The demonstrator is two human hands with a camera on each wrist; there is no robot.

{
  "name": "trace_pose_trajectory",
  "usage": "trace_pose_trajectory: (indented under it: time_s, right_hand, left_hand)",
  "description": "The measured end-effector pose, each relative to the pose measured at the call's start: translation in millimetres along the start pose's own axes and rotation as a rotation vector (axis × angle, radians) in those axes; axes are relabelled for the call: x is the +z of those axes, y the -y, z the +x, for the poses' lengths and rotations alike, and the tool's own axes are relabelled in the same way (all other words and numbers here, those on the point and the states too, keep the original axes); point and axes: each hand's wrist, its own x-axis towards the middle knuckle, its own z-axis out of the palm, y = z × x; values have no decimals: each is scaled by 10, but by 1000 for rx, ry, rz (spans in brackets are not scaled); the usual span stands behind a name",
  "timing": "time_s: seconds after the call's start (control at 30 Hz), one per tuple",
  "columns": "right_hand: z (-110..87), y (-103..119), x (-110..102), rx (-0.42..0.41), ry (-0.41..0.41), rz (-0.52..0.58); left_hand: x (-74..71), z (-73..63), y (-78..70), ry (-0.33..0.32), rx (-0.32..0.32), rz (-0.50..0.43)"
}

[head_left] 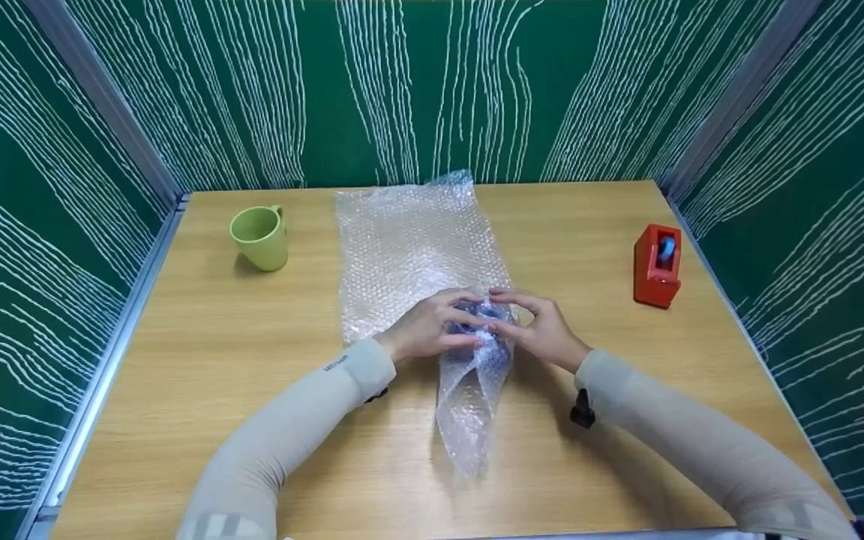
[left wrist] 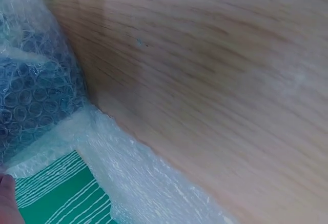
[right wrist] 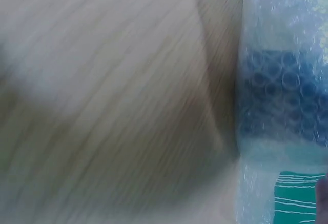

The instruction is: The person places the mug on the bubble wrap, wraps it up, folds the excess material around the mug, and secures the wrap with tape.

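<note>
A long sheet of clear bubble wrap (head_left: 415, 240) runs from the back edge of the table toward the front. Its near part is folded around a dark blue thing (left wrist: 38, 90), whose kind is hidden by the layers. My left hand (head_left: 436, 322) grips this bundle from the left, fingers spread over its top. From the other side my right hand (head_left: 544, 328) holds it between thumb and fingers. Blue also shows through the wrap (right wrist: 287, 88) in the right wrist view. A loose pointed end of the wrap hangs toward the front edge.
A green mug (head_left: 261, 238) stands at the back left of the wooden table (head_left: 252, 360). On the right is a red tape dispenser (head_left: 657, 266) with a blue roll. Green panels (head_left: 372, 90) with white wavy lines enclose the back and both sides.
</note>
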Motion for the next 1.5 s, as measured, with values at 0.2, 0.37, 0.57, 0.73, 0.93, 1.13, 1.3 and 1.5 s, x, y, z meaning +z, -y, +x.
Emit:
trace_pose_trajectory:
  time_s: [0.2,0.37,0.57,0.73,0.93,1.13,1.3,1.5]
  right_hand:
    - [-114,-20,-103,-289,-13,-208]
    - [-231,-17,-145,-581,8,-348]
    - [-400,-32,-142,-790,133,-502]
    - [-542,-82,-106,-854,212,-576]
    - [-684,-87,20,-845,223,-712]
    - [-778,-75,218,-821,148,-878]
    - [-778,-73,351,-816,52,-875]
    - [-755,3,387,-737,106,-864]
  left_hand:
    - [-2,-5,-1,6,38,55]
    - [-13,-6,0,26,31,31]
    - [-1,-4,25,29,14,14]
    - [13,-9,26,13,8,-4]
    - [5,-16,19,14,-13,5]
    - [6,-19,31,9,-19,-12]
    - [29,-18,49,-6,-18,-34]
    - [36,-26,65,-12,-19,-44]
